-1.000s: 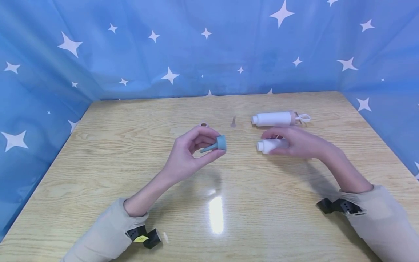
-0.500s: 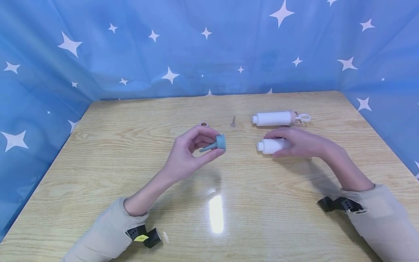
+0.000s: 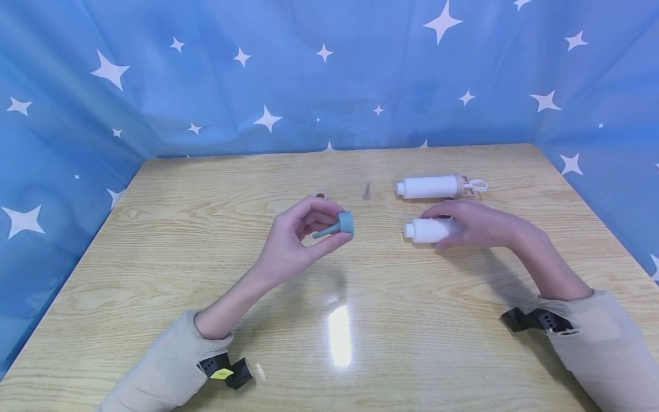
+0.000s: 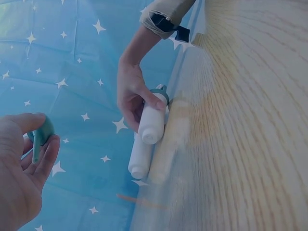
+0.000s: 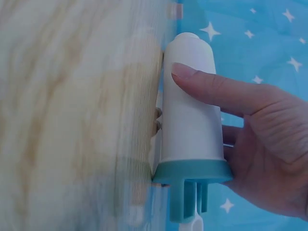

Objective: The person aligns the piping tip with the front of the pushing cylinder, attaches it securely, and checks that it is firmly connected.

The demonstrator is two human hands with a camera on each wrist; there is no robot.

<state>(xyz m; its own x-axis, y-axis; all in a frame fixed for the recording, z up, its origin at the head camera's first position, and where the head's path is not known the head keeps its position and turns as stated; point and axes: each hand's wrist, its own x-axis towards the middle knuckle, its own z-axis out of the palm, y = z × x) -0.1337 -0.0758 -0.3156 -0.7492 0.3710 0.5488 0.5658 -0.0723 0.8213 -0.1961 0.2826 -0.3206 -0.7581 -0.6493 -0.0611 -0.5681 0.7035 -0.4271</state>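
Note:
My left hand [image 3: 288, 246] pinches a teal nozzle cap [image 3: 346, 222] with a thin spout between thumb and fingers, held above the table. The spout points back toward the palm. On the right, a white syringe [image 3: 429, 230] lies on its side, its narrow neck facing left. My right hand [image 3: 479, 223] holds its barrel from above, thumb on one side and fingers on the other. In the right wrist view a teal collar [image 5: 192, 170] and a white plunger loop [image 5: 193, 224] show at its rear end. The head view hides that end behind the hand.
Just behind lies a second white syringe [image 3: 429, 187] with a pink collar and looped plunger. A small pinkish nozzle piece [image 3: 367, 191] and a pink ring-shaped part [image 3: 320, 195] lie farther left. A blue star-patterned curtain [image 3: 268, 68] borders the wooden table [image 3: 170, 240].
My right hand has slid slightly rightward along the syringe, baring more of its barrel. The syringe stays almost in place. My left hand and the nozzle cap have barely moved.

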